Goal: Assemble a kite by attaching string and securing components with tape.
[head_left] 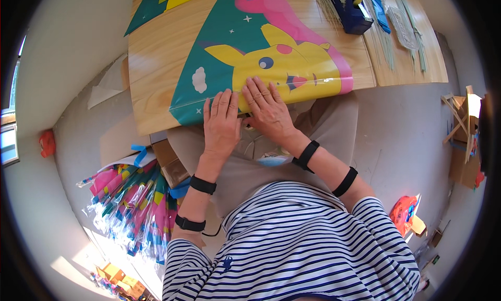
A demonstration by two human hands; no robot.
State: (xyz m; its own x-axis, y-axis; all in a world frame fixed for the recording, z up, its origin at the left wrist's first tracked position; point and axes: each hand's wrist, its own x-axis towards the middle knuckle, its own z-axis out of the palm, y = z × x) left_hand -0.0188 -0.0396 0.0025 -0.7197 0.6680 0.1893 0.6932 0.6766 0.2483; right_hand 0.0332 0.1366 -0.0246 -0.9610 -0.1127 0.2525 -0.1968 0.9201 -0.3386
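Observation:
Across the table's near edge lies a thin printed kite sheet [214, 71], green, pink and yellow, with a big-eared cartoon animal on it. A crease or hem runs along its near side. My left hand [222, 121] rests with outstretched fingers on the green part by the near edge. Beside it, my right hand [269, 110] lies with its fingers flat on the yellow part. Both thumbs point inward close to the sheet's edge, and whether they reach under it I cannot tell. Another sheet [156, 8] of similar print lies at the far left.
A dark blue tape dispenser [356, 14] stands at the far right of the table [156, 71]. Thin rods [417, 34], a clear plastic packet [402, 27] and a blue packet [379, 11] lie beyond it. Several colourful bagged bundles [135, 202] are at my left. A red bag [404, 215] sits on the floor right.

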